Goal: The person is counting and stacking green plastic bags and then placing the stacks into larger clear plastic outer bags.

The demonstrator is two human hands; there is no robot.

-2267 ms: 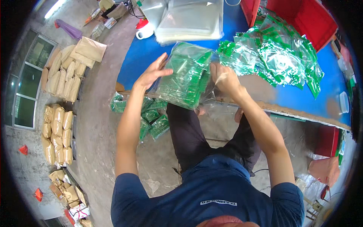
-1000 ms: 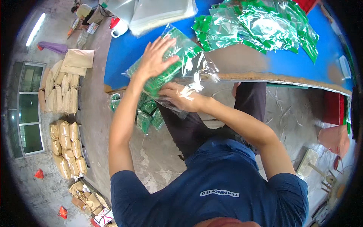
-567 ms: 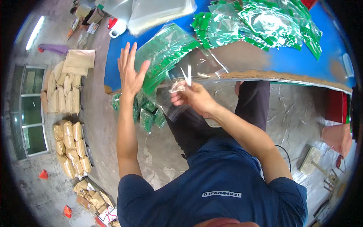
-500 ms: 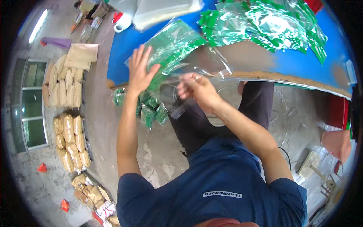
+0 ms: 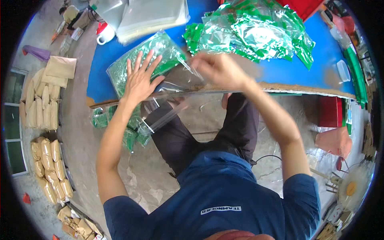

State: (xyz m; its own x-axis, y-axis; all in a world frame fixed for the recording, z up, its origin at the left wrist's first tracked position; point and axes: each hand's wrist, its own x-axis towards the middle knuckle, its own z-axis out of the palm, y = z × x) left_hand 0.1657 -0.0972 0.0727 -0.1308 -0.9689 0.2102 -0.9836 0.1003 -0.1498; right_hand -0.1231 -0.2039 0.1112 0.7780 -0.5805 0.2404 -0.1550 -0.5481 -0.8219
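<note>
My left hand (image 5: 140,80) lies flat with fingers spread on a clear plastic bag with green parts (image 5: 120,74), near the left end of the blue table. Clear plastic film (image 5: 170,114) hangs over the table's front edge above my lap. Beyond the bag's right side is my right hand (image 5: 220,70), its fingers curled and smeared by motion. A shiny film edge (image 5: 192,70) shows beside its fingertips; whether they grip it is unclear. Farther back lies a heap of clear and green bags (image 5: 260,36).
A stack of clear plastic sheets (image 5: 150,20) and a white mug (image 5: 105,35) stand at the back left. Small green packets (image 5: 130,138) sit below the table's left front edge. A clear container (image 5: 343,71) is on the right. Filled brown bags (image 5: 50,164) line the floor.
My right hand has gone from a clear film at the table's front edge up over the tabletop. The green bag lies flatter under my left palm. The whole view has shifted.
</note>
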